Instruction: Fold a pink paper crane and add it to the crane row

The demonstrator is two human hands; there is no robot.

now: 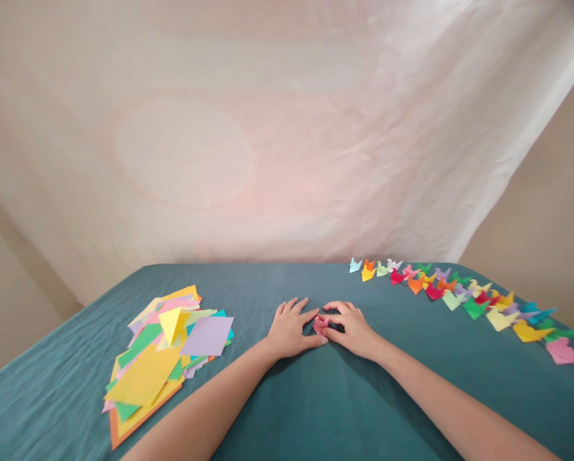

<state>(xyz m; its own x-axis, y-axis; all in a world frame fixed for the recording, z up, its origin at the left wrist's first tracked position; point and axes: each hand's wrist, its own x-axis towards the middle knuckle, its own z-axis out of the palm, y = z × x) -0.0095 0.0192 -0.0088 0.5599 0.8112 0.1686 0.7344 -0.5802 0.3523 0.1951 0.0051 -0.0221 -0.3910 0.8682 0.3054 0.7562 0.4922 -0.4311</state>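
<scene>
A small pink origami crane (320,325) is between my two hands, just above or on the dark green tablecloth. My right hand (352,330) has its thumb and index finger closed around the crane's right side. Beside it on the left, my left hand (291,330) lies with its fingers spread. Its index fingertip and thumb tip come close to the crane, one above and one below; whether they touch it I cannot tell. Parts of the crane are covered by fingertips.
Square paper sheets (145,378) in many colours lie in a loose pile at the left, with a folded yellow piece (170,324) on top. Several finished origami cranes (452,299) stand in slanting rows along the right side. A pale draped cloth (287,141) hangs behind the table (287,410).
</scene>
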